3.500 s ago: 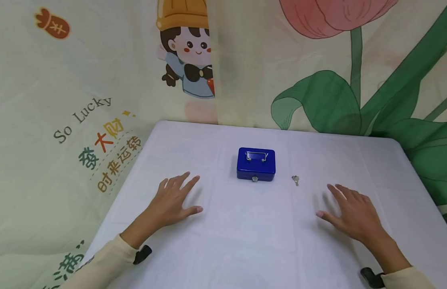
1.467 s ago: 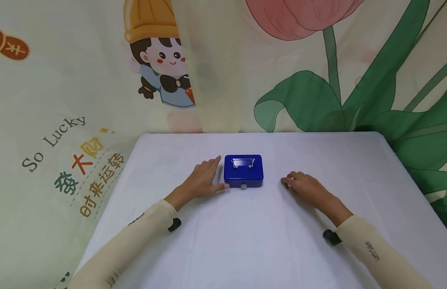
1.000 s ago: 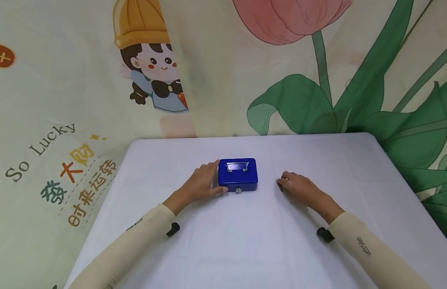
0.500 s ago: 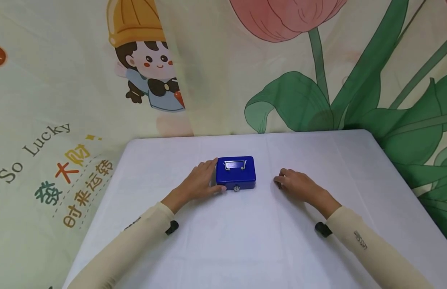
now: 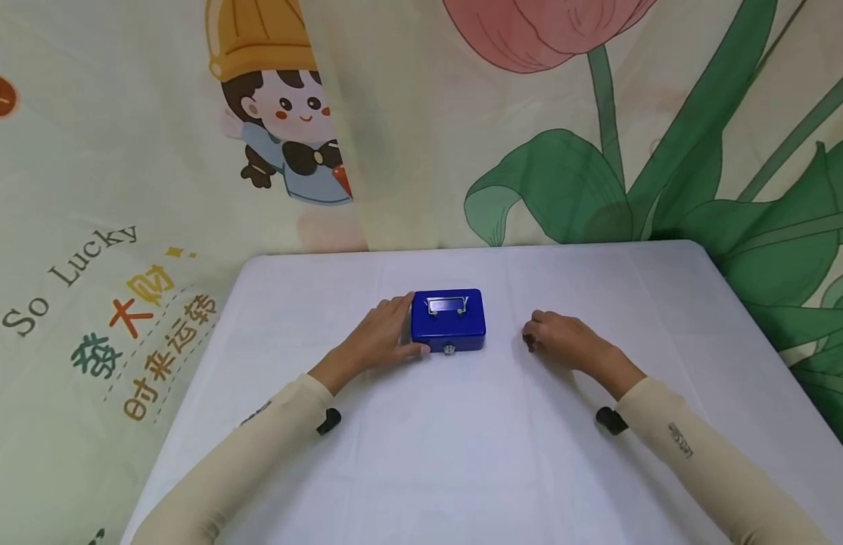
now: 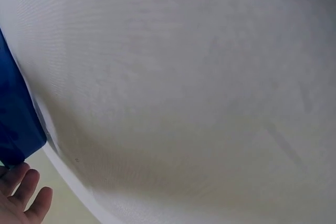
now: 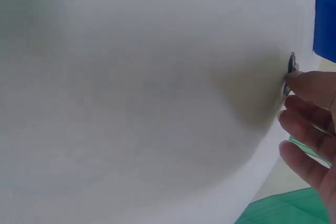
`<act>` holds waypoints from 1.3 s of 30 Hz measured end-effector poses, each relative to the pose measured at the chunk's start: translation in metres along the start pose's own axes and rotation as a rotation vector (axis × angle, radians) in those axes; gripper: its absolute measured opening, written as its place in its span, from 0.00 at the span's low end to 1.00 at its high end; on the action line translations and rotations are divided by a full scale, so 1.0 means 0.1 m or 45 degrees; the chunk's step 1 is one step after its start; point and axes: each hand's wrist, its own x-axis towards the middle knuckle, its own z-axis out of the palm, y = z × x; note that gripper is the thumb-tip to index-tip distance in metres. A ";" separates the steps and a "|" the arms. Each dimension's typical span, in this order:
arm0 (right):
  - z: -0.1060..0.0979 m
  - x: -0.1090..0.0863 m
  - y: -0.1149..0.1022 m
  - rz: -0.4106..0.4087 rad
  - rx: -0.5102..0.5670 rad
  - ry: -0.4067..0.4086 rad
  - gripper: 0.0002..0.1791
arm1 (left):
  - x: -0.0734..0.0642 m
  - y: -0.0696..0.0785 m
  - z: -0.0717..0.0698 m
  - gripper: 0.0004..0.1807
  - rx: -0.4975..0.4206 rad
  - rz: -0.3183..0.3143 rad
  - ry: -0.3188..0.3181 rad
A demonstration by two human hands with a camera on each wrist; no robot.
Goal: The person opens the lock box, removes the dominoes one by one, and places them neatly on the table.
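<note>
A blue metal cash box (image 5: 448, 327) with a folding handle on its lid stands shut on the white-covered table. Its round silver lock (image 5: 449, 350) is on the front face. My left hand (image 5: 372, 333) lies against the box's left side, thumb at the front corner and index fingertip at the back corner. In the left wrist view, its fingers (image 6: 26, 187) are extended and one fingertip is at the box. To the right of the box, my right hand (image 5: 564, 342) pinches a small silver key (image 7: 291, 64) between thumb and index finger, close over the table; the other fingers are loosely bent.
The white table (image 5: 421, 454) reaches back to a patterned cloth wall (image 5: 408, 151) printed with a flower, a cartoon figure and lettering. Black wrist cameras hang under both sleeves, the left one (image 5: 329, 421) and the right one (image 5: 611, 421).
Both hands have come inward. The left has reached the box's side, and the right has picked up the key from the table. Over the last half second the hands barely move; the view shifts slightly.
</note>
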 end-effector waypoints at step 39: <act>-0.07 -0.02 -0.01 0.052 0.107 -0.050 0.09 | -0.05 0.00 -0.04 0.61 -0.009 0.013 0.002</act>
